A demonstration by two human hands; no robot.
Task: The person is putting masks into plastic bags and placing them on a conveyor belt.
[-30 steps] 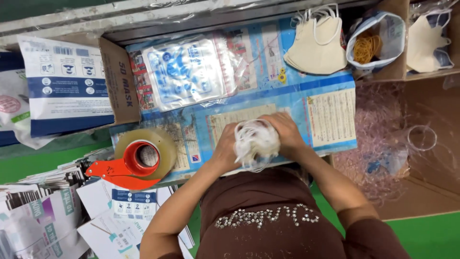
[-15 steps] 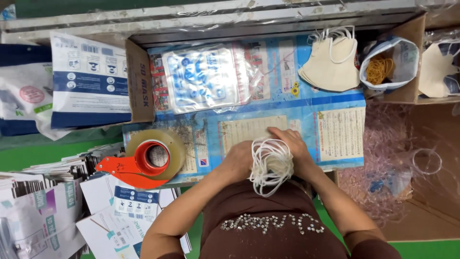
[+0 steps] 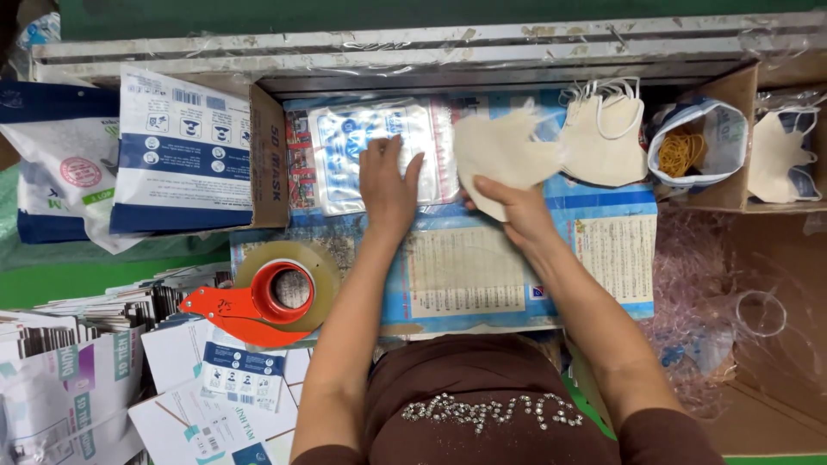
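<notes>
My left hand lies flat with fingers spread on a stack of clear plastic bags with blue print on the table. My right hand grips a bundle of cream face masks, held just right of the bags and tilted. A second pile of cream masks with white ear loops rests on the table further right. Both forearms reach out from my brown top at the bottom of the view.
A red tape dispenser with a clear tape roll sits front left. Flat printed cartons lean at the left, with flat boxes below. A bag of rubber bands and more masks sit in a cardboard box at right.
Both hands left the spot close to my body where they held the masks with loops. The left one now presses on the plastic bags; the right carries the masks up beside them.
</notes>
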